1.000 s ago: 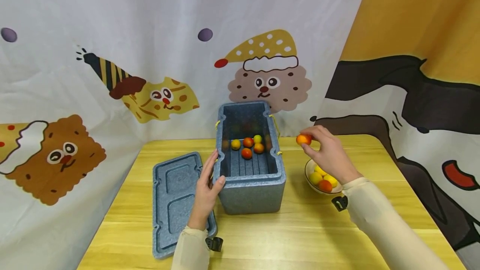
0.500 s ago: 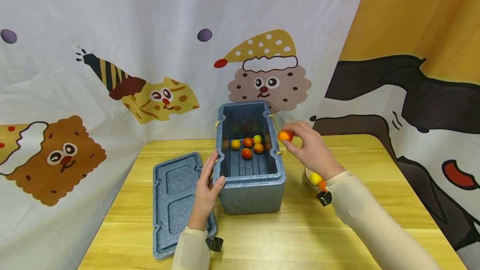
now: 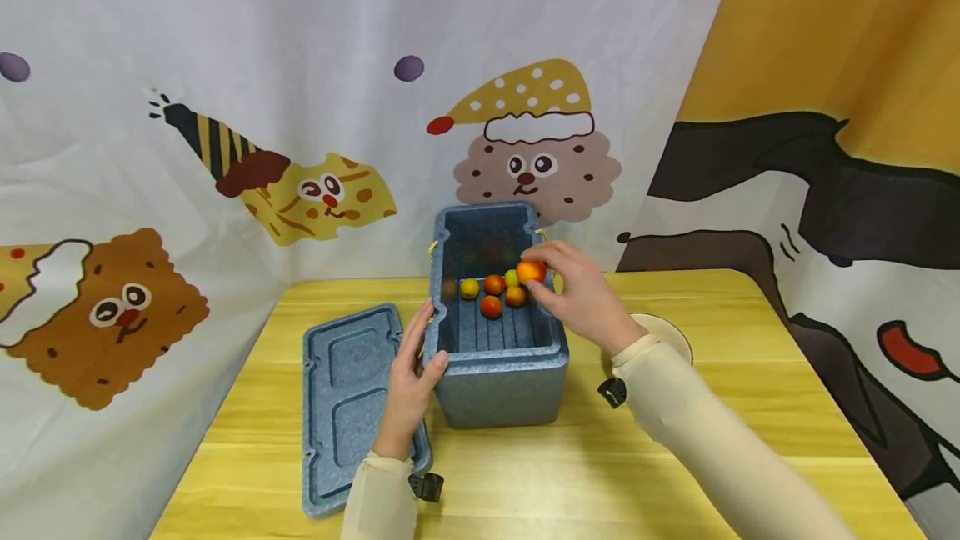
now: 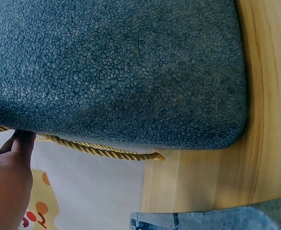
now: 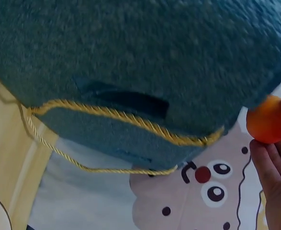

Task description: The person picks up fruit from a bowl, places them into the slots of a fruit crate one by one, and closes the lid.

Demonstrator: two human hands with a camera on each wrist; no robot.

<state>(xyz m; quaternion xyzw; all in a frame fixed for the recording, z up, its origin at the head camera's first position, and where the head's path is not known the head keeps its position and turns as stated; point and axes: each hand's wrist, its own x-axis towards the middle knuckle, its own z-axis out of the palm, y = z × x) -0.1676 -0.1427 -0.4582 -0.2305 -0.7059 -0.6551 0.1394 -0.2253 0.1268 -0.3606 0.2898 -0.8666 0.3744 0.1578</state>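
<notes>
In right hand (image 3: pixel 583 294): orange-red fruit (image 3: pixel 531 272), pinched. Under left hand (image 3: pixel 408 387), thumb spread wide: left side of box (image 3: pixel 498 397). Inside: five fruits (image 3: pixel 491 307).

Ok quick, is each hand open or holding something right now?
Left hand: grip open, resting against the box.
Right hand: grip closed, pinching an orange-red fruit between thumb and fingers.

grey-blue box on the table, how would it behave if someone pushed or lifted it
The box is probably light for its size, as its pebbled surface looks like moulded foam. Its thick, straight walls suggest it would stay stiff. The loose round fruits inside could well roll if it is tilted.
</notes>
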